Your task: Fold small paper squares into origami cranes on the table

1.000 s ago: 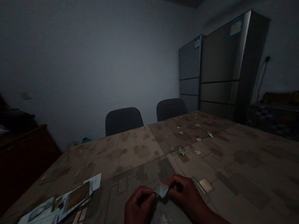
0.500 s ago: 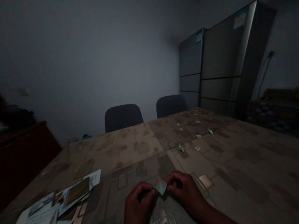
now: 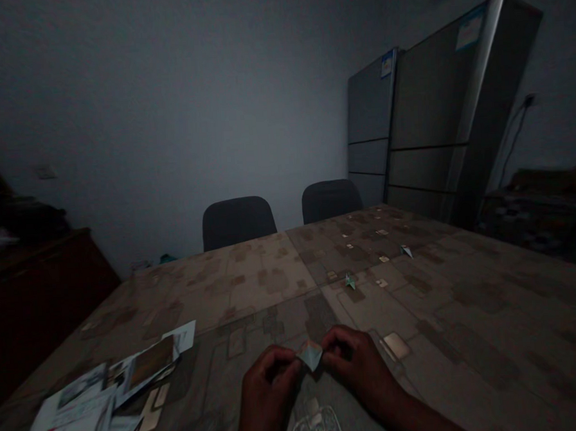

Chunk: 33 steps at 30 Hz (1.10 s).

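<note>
folded paper [image 3: 311, 356]: pale blue-green | table cover [image 3: 492, 333]: beige, brown block pattern | chair [image 3: 237, 221]: charcoal grey

On the table [image 3: 266, 274] before me, my left hand [image 3: 268, 387] and right hand [image 3: 356, 363] hold a folded paper [image 3: 311, 356] between them. A pile of papers [image 3: 99, 399] lies to my left on the tabletop. Farther along, two small paper folds [image 3: 350, 281] sit among scattered paper scraps [image 3: 381, 282]. Beyond the table's far edge, two chairs [image 3: 237, 223] stand side by side before the wall [image 3: 167, 119]. Two fridges [image 3: 430, 111] stand to the chairs' right, and a cabinet [image 3: 40, 286] stands on my left.
</note>
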{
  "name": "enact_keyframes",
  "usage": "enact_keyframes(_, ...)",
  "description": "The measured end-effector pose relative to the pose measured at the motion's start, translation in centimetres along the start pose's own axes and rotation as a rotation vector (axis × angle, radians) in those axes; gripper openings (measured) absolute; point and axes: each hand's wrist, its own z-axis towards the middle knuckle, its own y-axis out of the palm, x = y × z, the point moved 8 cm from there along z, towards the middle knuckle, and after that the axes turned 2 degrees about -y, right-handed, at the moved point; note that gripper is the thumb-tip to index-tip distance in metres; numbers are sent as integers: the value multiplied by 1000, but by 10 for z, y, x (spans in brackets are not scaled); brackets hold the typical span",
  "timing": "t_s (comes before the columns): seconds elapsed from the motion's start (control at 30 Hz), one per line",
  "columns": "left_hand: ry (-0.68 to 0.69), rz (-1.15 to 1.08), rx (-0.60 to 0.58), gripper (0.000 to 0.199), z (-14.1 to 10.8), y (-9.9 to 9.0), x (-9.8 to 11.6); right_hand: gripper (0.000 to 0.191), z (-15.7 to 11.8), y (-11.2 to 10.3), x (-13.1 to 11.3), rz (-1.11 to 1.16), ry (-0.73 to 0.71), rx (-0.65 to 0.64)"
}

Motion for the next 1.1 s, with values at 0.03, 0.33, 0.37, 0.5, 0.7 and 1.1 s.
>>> enact_keyframes(0.03, 1, 2, 0, 15, 0, 0, 0, 7, 0, 0, 0, -1, 1, 0)
enact_keyframes(0.33, -4, 8, 17, 12, 0, 0, 3, 9, 0, 0, -6, 15, -4, -17)
enact_keyframes(0.37, -4, 2, 25, 12, -1, 0, 4, 9, 0, -1, -5, 12, -1, -15)
enact_keyframes(0.5, -5, -26, 38, 14, -2, 0, 6, 6, 1, -1, -2, 5, 7, -8)
enact_keyframes(0.7, 7, -39, 35, 16, -2, -1, 8, 10, 1, -1, -4, -11, -14, -7)
enact_keyframes(1.1, -2, -27, 28, 14, -2, 0, 5, 13, 0, 3, -2, 39, -15, -12)
